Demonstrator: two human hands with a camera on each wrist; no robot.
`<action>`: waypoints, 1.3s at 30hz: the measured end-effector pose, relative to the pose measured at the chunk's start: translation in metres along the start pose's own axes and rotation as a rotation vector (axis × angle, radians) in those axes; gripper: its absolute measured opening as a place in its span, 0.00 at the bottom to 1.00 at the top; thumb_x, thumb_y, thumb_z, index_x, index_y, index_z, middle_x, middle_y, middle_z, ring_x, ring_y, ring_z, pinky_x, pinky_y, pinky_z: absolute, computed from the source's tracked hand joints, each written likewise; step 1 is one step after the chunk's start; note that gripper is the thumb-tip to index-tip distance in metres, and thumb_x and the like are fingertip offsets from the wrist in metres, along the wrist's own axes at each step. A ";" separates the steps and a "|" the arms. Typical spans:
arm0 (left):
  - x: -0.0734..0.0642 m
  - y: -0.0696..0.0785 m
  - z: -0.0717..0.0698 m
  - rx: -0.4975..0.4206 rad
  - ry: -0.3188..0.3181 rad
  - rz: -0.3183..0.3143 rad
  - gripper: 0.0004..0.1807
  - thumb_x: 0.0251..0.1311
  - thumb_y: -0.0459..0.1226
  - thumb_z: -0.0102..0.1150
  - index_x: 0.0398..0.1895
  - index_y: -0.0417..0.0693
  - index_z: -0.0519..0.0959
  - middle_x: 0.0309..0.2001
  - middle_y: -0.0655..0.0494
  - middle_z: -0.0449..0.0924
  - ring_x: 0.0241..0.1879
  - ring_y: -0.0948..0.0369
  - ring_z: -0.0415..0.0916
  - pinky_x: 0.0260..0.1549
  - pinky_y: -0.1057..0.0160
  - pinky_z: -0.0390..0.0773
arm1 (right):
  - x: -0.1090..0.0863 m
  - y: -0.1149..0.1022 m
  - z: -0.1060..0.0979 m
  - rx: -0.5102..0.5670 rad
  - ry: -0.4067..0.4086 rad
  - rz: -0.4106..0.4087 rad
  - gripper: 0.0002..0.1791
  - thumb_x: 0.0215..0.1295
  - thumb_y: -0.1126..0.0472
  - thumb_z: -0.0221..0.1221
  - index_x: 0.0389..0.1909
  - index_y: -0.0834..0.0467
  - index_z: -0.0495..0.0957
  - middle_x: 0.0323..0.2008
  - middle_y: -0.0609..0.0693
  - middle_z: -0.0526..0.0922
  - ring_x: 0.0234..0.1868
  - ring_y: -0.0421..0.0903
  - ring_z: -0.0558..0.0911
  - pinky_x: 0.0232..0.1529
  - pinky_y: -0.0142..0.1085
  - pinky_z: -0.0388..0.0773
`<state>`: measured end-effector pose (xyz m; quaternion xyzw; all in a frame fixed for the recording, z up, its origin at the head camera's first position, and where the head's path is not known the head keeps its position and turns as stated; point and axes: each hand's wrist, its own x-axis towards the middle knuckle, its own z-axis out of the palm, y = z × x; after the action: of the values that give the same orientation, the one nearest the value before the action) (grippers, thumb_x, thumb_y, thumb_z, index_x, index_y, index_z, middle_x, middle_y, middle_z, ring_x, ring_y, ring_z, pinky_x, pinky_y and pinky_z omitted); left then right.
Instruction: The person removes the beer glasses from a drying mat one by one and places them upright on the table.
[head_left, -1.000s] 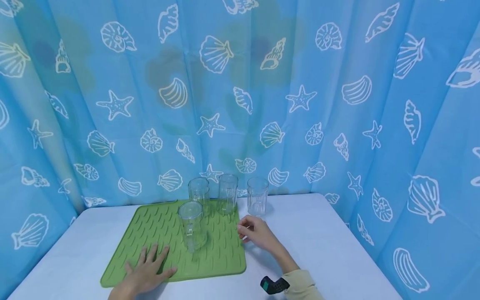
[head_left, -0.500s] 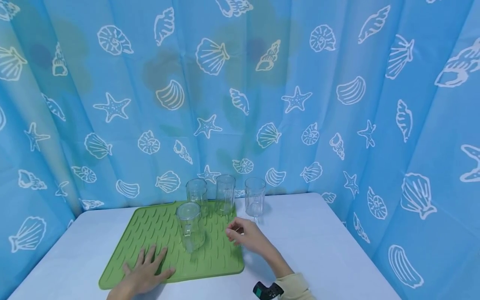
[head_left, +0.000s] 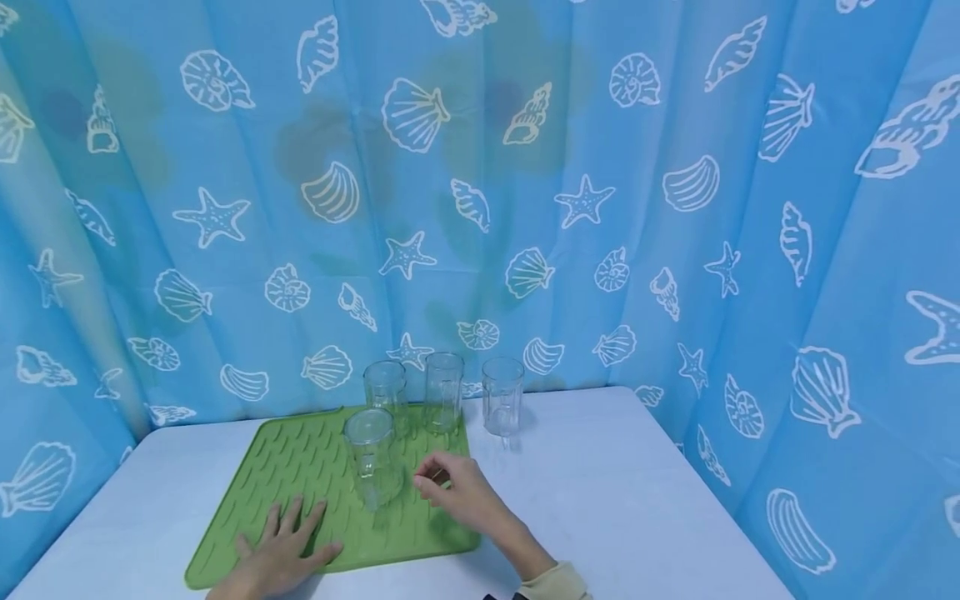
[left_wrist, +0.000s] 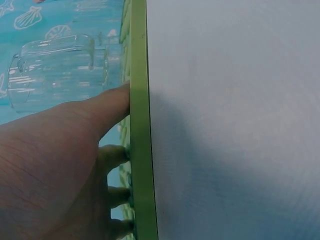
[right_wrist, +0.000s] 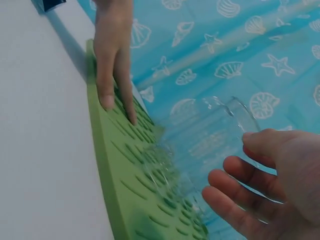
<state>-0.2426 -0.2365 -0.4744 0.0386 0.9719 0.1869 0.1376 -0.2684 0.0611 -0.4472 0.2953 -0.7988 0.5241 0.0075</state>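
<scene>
The front glass mug (head_left: 374, 460) stands on the green mat (head_left: 288, 454), just left of the right hand (head_left: 459, 490); its long axis is upright, so its side wall faces those fingers. They are loosely curled, with the thumb parted from the rest and nothing between them; a narrow gap to the glass seems to remain. The left hand (head_left: 276, 550) is farther from the mug, its fingers spread and resting on the mat, with the mug beyond them and to the right. Which way the handle faces is hard to read through the clear glass. Beyond the right fingers stands the tall glass (head_left: 444, 392); farther right, off the mat, the far right glass (head_left: 502, 396) stands on the table (head_left: 600, 483).
</scene>
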 end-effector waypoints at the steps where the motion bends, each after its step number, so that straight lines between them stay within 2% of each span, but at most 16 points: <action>1: 0.000 0.000 -0.001 0.000 0.000 -0.001 0.53 0.59 0.69 0.49 0.77 0.45 0.54 0.75 0.26 0.39 0.71 0.23 0.29 0.51 0.13 0.29 | 0.001 0.000 0.003 -0.004 0.009 -0.009 0.11 0.71 0.53 0.57 0.43 0.57 0.79 0.39 0.59 0.85 0.36 0.50 0.86 0.34 0.28 0.83; 4: -0.001 0.000 -0.002 -0.002 -0.002 -0.001 0.53 0.58 0.70 0.49 0.77 0.46 0.53 0.75 0.26 0.39 0.71 0.24 0.28 0.52 0.13 0.28 | 0.003 -0.001 0.009 -0.027 0.024 -0.024 0.11 0.71 0.53 0.57 0.44 0.55 0.80 0.39 0.52 0.86 0.38 0.41 0.85 0.38 0.28 0.83; 7: -0.002 0.000 -0.002 -0.004 -0.004 -0.003 0.53 0.58 0.70 0.48 0.77 0.46 0.53 0.75 0.26 0.39 0.71 0.24 0.29 0.52 0.13 0.29 | 0.006 -0.001 0.017 -0.055 0.031 -0.049 0.11 0.71 0.53 0.58 0.45 0.55 0.80 0.40 0.49 0.86 0.40 0.37 0.84 0.43 0.29 0.82; 12: -0.003 0.000 -0.001 -0.014 -0.003 -0.009 0.53 0.59 0.69 0.49 0.77 0.44 0.53 0.75 0.25 0.38 0.71 0.24 0.27 0.52 0.13 0.29 | 0.010 -0.003 0.032 -0.068 0.045 -0.109 0.14 0.70 0.56 0.59 0.49 0.60 0.80 0.44 0.53 0.87 0.43 0.38 0.85 0.46 0.29 0.83; 19: -0.002 -0.001 0.000 -0.004 -0.003 -0.008 0.53 0.59 0.70 0.49 0.76 0.43 0.54 0.74 0.24 0.39 0.70 0.23 0.28 0.52 0.13 0.28 | 0.013 -0.012 0.045 -0.035 0.030 -0.063 0.16 0.69 0.56 0.59 0.53 0.59 0.78 0.47 0.53 0.87 0.45 0.36 0.84 0.44 0.23 0.81; 28: 0.001 0.000 0.000 0.012 0.020 0.002 0.53 0.59 0.70 0.48 0.76 0.44 0.54 0.74 0.25 0.40 0.71 0.23 0.30 0.52 0.13 0.29 | 0.017 -0.014 0.055 -0.050 0.030 -0.074 0.17 0.69 0.56 0.59 0.55 0.59 0.76 0.48 0.56 0.86 0.46 0.37 0.83 0.49 0.27 0.81; 33: -0.004 0.004 -0.003 0.023 0.022 0.006 0.51 0.60 0.69 0.48 0.76 0.45 0.55 0.75 0.26 0.42 0.71 0.24 0.31 0.52 0.13 0.32 | 0.022 -0.010 0.058 -0.049 0.017 -0.071 0.13 0.70 0.59 0.58 0.52 0.58 0.77 0.47 0.54 0.86 0.45 0.36 0.84 0.46 0.23 0.80; 39: -0.006 0.007 -0.005 0.024 0.019 -0.005 0.51 0.60 0.68 0.49 0.77 0.45 0.54 0.75 0.27 0.41 0.72 0.25 0.32 0.54 0.13 0.33 | 0.028 -0.003 0.061 -0.051 0.017 -0.135 0.07 0.71 0.61 0.56 0.46 0.57 0.78 0.42 0.54 0.87 0.41 0.34 0.84 0.44 0.24 0.81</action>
<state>-0.2376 -0.2328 -0.4660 0.0360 0.9754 0.1753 0.1285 -0.2719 -0.0036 -0.4630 0.3438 -0.7901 0.5042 0.0573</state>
